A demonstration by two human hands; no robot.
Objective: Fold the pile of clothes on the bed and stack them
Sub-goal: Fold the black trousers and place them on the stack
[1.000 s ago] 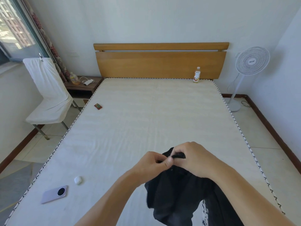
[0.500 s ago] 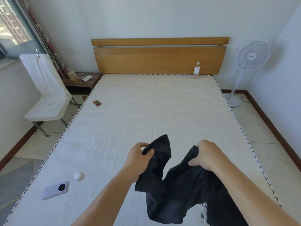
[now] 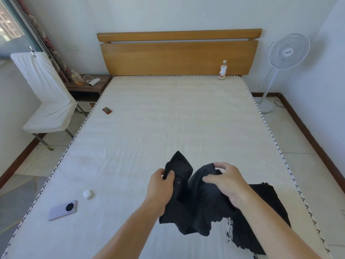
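Note:
A black garment [image 3: 196,202] hangs bunched above the near part of the bed [image 3: 168,118]. My left hand [image 3: 160,187] grips one upper edge of it, thumb over the cloth by a small button. My right hand [image 3: 225,182] grips the other upper edge, fingers curled into the fabric. Under my right forearm lies a heap of more dark clothing [image 3: 268,208], with a black-and-white patterned piece [image 3: 229,232] showing beneath it near the bed's right edge.
On the mattress at the near left lie a pale phone [image 3: 62,210] and a white earbud case [image 3: 88,194]; a small red card [image 3: 107,110] lies further up. A bottle [image 3: 223,70] stands by the headboard. A white-covered chair [image 3: 46,98], a nightstand [image 3: 87,85] and a fan [image 3: 285,57] flank the bed.
My hands, close together a second ago, drew apart and spread the black garment's top edge between them. Since half a second ago my right hand has shifted its hold on the cloth.

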